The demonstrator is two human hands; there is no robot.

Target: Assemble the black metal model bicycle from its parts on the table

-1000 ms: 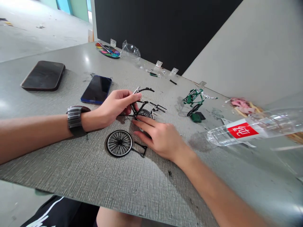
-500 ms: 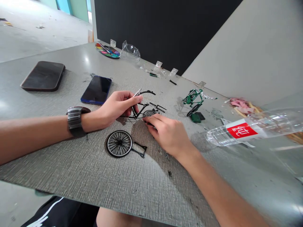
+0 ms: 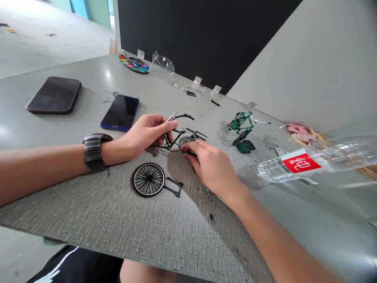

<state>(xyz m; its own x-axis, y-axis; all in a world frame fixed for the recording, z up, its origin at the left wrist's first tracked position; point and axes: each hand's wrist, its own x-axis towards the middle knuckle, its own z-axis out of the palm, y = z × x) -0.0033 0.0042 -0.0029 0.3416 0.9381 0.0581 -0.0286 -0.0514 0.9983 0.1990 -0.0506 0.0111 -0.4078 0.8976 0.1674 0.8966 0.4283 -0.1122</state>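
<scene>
My left hand is closed on a small black bicycle frame, gripping its front end by the silver stem. Beside the frame's rear, my right hand pinches a thin dark part, largely hidden by the fingers. A small spoked wheel and a black rack show just beyond my right fingertips. Behind them lies a curved black fender. Nearer to me, a larger wheel lies flat, with a black stand-like piece at its right.
A blue phone and a dark flat device lie left. A green model bicycle stands right, near a clear bottle. At the back are a paint palette and clear plastic.
My right hand has shifted slightly right, away from the frame, and a thin loop by the pedals now shows. My left hand has barely moved.
</scene>
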